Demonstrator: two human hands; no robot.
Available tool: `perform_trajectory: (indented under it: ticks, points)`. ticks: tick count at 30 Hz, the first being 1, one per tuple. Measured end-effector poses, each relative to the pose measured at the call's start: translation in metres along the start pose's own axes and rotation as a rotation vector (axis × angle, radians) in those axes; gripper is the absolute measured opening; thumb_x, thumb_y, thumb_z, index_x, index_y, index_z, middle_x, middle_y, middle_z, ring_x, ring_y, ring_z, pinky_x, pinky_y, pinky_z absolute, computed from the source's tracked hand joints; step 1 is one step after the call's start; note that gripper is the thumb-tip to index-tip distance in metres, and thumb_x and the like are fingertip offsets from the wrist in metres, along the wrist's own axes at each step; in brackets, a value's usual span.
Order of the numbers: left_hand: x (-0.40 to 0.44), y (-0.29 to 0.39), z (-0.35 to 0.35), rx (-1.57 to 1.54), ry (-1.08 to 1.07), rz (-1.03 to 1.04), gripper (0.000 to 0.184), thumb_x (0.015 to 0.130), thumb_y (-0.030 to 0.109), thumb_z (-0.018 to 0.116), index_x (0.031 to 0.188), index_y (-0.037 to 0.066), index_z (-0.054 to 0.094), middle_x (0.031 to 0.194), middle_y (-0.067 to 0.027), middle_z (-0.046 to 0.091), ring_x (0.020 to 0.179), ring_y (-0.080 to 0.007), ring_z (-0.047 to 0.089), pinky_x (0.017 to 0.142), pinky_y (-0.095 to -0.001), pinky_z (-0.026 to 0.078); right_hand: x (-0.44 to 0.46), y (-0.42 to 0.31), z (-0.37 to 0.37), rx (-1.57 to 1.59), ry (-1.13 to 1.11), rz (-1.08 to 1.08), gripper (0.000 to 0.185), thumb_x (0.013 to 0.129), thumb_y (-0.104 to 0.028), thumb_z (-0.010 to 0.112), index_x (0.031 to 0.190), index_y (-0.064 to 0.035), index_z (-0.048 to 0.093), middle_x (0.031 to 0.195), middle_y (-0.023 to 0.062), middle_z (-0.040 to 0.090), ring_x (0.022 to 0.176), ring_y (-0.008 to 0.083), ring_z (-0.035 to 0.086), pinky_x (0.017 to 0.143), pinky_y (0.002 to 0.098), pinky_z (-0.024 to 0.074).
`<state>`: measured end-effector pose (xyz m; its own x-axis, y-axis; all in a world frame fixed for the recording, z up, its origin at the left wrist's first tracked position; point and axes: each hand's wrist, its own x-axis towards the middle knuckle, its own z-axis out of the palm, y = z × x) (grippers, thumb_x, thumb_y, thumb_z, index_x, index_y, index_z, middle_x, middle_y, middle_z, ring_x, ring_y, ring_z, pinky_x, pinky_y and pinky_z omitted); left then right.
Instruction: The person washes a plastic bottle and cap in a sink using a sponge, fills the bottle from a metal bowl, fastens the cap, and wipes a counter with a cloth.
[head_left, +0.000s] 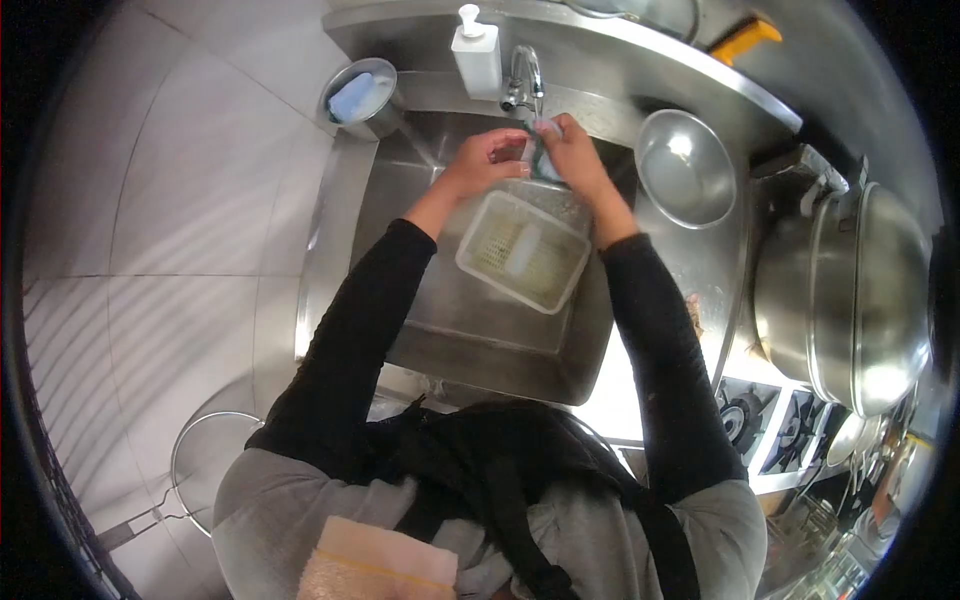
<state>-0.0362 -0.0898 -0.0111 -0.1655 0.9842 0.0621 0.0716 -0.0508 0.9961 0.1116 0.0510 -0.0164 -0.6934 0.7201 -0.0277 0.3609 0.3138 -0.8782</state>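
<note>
Under the running faucet (pixel 524 80), my right hand (pixel 572 155) is closed on a small white and green thing (pixel 541 155), soft-looking like a sponge or cloth. My left hand (pixel 488 163) is just left of it, fingers curved and parted, with the fingertips near or touching its edge. Below both hands, a translucent rectangular plastic container (pixel 575 272) sits tilted in the steel sink (pixel 430 310). It holds cloudy water, a perforated insert and a pale block (pixel 524 248).
A white pump bottle (pixel 478 60) stands behind the sink. At its left corner is a steel canister (pixel 378 118) with a blue sponge (pixel 352 98). Right of the sink are a steel bowl (pixel 685 168), large pots (pixel 840 300) and a stove (pixel 770 425).
</note>
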Motion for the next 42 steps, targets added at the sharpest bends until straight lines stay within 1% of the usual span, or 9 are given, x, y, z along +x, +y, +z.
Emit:
perform_trajectory:
  ticks: [5,9,12,18,22,28,30,35,42]
  points:
    - [0.011,0.002,0.004,-0.549,0.179,-0.131,0.03,0.089,0.011,0.069,0.116,0.003,0.057,0.11,-0.006,0.064,0.101,-0.0177,0.063,0.09,-0.0321,0.052,-0.011,0.001,-0.012,1.395,0.02,0.449,0.047,0.102,-0.046,0.046,0.119,-0.003,0.054,0.111,0.016,0.061,0.091,0.0302,0.063,0.073,0.0456,0.0543]
    - [0.03,0.002,0.037,-0.887,0.362,-0.215,0.019,0.091,0.015,0.067,0.103,0.006,0.057,0.1,-0.0042,0.061,0.095,-0.0183,0.062,0.086,-0.0316,0.051,-0.023,0.008,0.018,1.3,0.079,0.25,0.048,0.101,-0.046,0.05,0.127,-0.0064,0.053,0.114,0.0107,0.061,0.104,0.0249,0.06,0.088,0.0404,0.0506]
    - [0.045,0.018,0.062,-0.823,0.388,-0.238,0.023,0.095,0.022,0.062,0.113,0.009,0.057,0.099,-0.0056,0.063,0.095,-0.0196,0.064,0.088,-0.035,0.05,-0.032,-0.012,0.032,0.352,0.554,-0.224,0.041,0.101,-0.029,0.054,0.132,-0.0024,0.05,0.111,0.0068,0.063,0.095,0.0133,0.058,0.082,0.0315,0.0483]
    - [0.076,-0.008,0.056,-0.957,0.206,-0.316,0.035,0.098,0.034,0.054,0.118,0.007,0.059,0.107,-0.0028,0.069,0.102,-0.0211,0.061,0.093,-0.0351,0.046,-0.027,0.015,0.014,1.319,0.342,0.051,0.038,0.102,-0.028,0.054,0.127,0.0006,0.052,0.109,0.0074,0.063,0.094,0.0125,0.058,0.083,0.0296,0.0477]
    - [0.075,0.001,0.077,-0.738,0.48,-0.627,0.026,0.096,0.036,0.058,0.109,0.014,0.061,0.081,0.0018,0.056,0.075,-0.0134,0.053,0.07,-0.0285,0.043,-0.031,0.01,0.029,0.539,0.605,-0.158,0.043,0.098,-0.032,0.061,0.126,0.0002,0.057,0.118,0.0107,0.065,0.104,0.0222,0.062,0.092,0.0335,0.0475]
    - [0.075,0.019,0.076,-0.674,0.383,-0.281,0.042,0.095,0.051,0.059,0.113,0.014,0.06,0.093,-0.0022,0.061,0.085,-0.0148,0.059,0.075,-0.0302,0.047,-0.033,-0.016,-0.005,0.223,0.617,-0.086,0.032,0.096,-0.033,0.064,0.104,-0.0028,0.069,0.088,0.0071,0.07,0.079,0.0177,0.064,0.073,0.0338,0.0506]
    - [0.075,0.014,0.058,-0.666,0.398,-0.347,0.044,0.097,0.052,0.054,0.11,0.01,0.061,0.087,-0.0045,0.062,0.081,-0.0169,0.059,0.072,-0.0315,0.048,-0.018,0.006,-0.006,1.014,0.462,0.082,0.026,0.097,-0.033,0.063,0.101,-0.007,0.067,0.085,0.0023,0.065,0.073,0.009,0.056,0.067,0.0272,0.0449]
    - [0.062,0.02,0.055,-0.863,0.375,-0.385,0.051,0.097,0.054,0.047,0.109,0.006,0.059,0.091,-0.0076,0.062,0.085,-0.0225,0.062,0.071,-0.0401,0.052,-0.027,-0.012,0.023,0.464,0.532,-0.254,0.034,0.097,-0.033,0.063,0.109,-0.0014,0.063,0.103,0.0107,0.069,0.091,0.0196,0.063,0.084,0.0338,0.0488]
    - [0.039,-0.002,0.017,-0.685,0.595,-0.388,0.043,0.098,0.047,0.047,0.115,0.009,0.058,0.105,-0.0109,0.061,0.099,-0.0239,0.062,0.083,-0.0371,0.053,-0.002,-0.065,0.022,0.069,0.294,0.003,0.048,0.094,-0.044,0.062,0.107,0.0022,0.064,0.105,0.0294,0.065,0.095,0.0445,0.064,0.082,0.044,0.0507]
